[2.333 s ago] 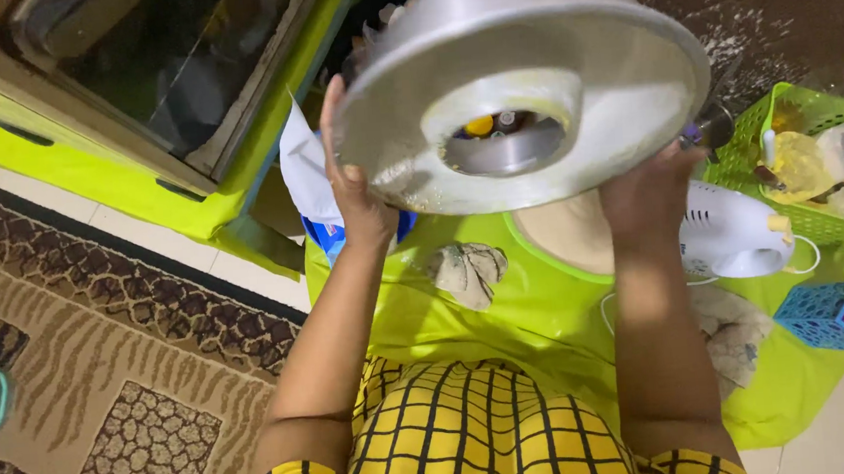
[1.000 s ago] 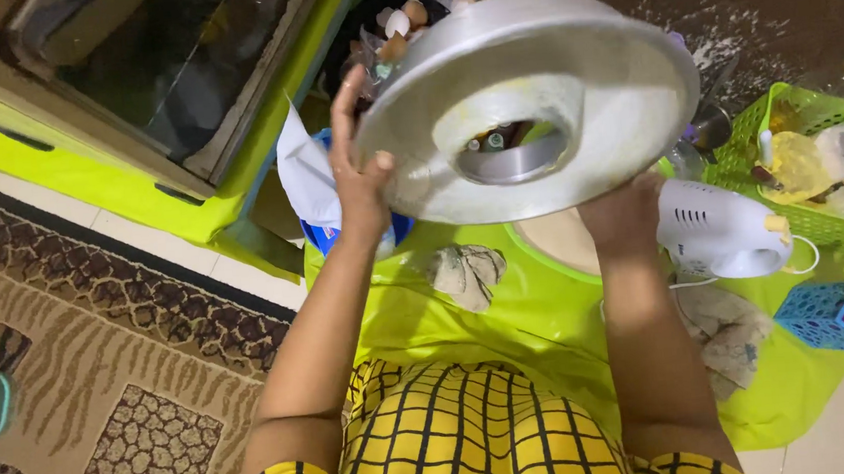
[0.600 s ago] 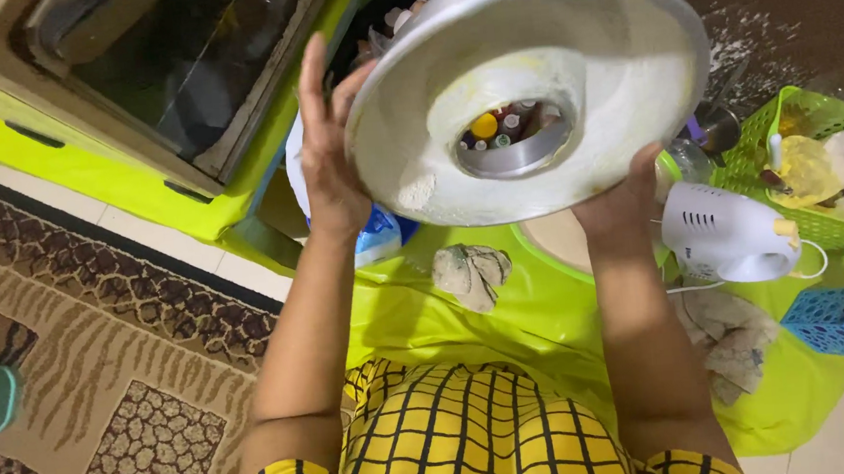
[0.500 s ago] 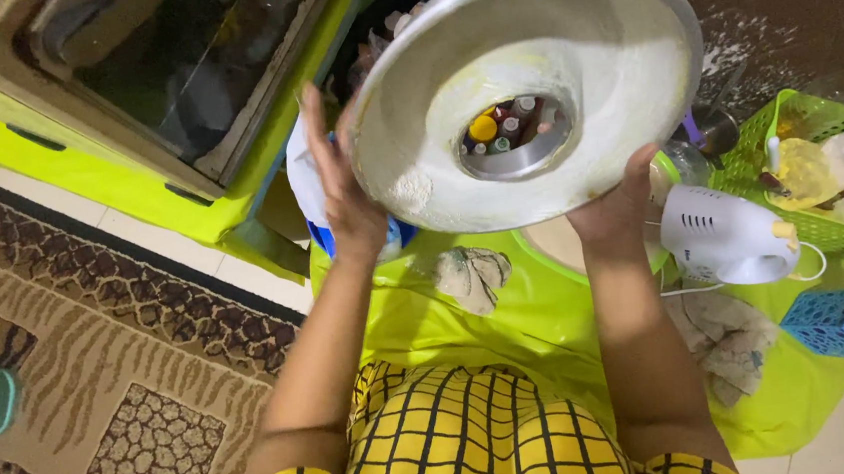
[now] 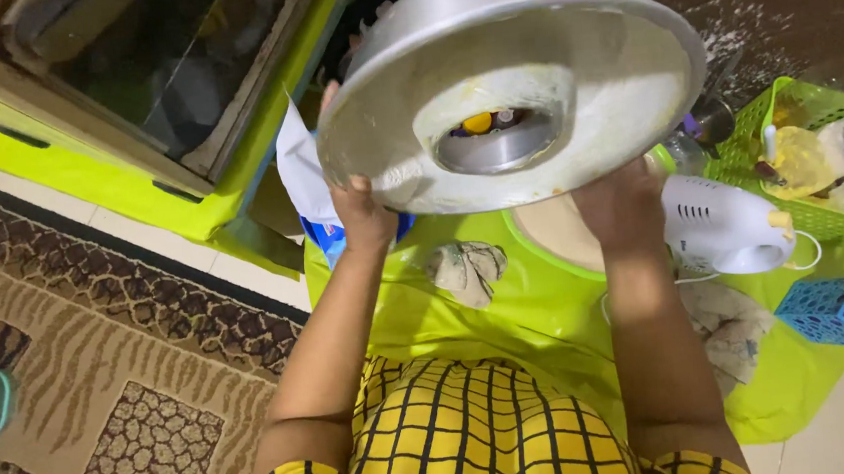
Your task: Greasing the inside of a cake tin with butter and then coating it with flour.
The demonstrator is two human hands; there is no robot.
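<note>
Here, both hands hold up a round silver metal ring-shaped cake pan [image 5: 520,79] in the air, tilted so that its inside faces the camera. The left hand [image 5: 365,211] closes on the lower left rim, with the thumb on the inner side and the fingers behind. The right hand [image 5: 625,206] supports the lower right rim from below and behind; how its fingers curl I cannot tell, because the pan hides them. The inside wall of the pan has a thin pale coat, with some yellowish smears near the centre tube.

Below the pan lies a bright green plastic sheet [image 5: 539,323] on the floor, with a crumpled greyish cloth [image 5: 467,269] on it. A white electric hand mixer [image 5: 727,228] lies just beside the right forearm. Further right stand a green plastic basket [image 5: 822,221] with small things in it and a small blue plastic basket [image 5: 814,311]. On the left is a glass oven door [image 5: 164,77] and a patterned brown carpet [image 5: 83,394].

To handle the pan well in this position, I think the grip should stay on the outer rim only, so the fingers do not wipe the coated inside. Turning it slowly between both hands, and keeping it over the green sheet, away from the mixer, seems the safest.
</note>
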